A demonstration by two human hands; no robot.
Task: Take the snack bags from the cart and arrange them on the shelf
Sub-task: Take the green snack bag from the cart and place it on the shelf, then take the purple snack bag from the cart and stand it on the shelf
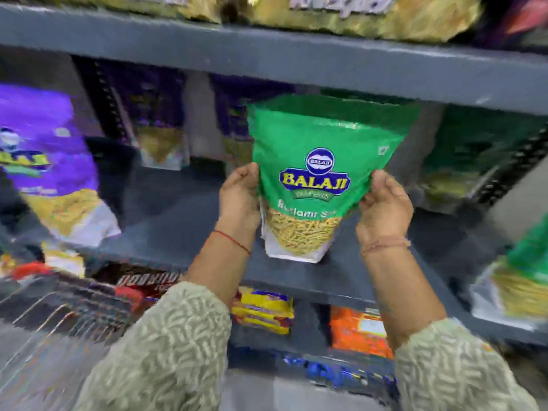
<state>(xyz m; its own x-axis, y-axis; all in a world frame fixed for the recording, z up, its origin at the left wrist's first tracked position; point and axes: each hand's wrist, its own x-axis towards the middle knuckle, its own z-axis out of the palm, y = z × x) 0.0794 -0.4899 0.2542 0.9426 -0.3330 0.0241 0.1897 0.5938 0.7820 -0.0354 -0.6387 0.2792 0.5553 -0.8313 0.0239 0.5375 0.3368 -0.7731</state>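
I hold a green Balaji snack bag [320,161] upright in front of the middle grey shelf [178,226]. My left hand [240,197] grips its left edge and my right hand [385,203] grips its right edge. The bag's clear lower part shows yellow sev, and its bottom hangs just above the shelf board. The wire cart [53,310] sits at the lower left, blurred.
Purple snack bags [50,161] stand at the left and further back on the same shelf. More green bags [480,161] stand at the right. Gold bags [370,16] fill the shelf above. Yellow and orange packets [264,310] lie on the shelf below.
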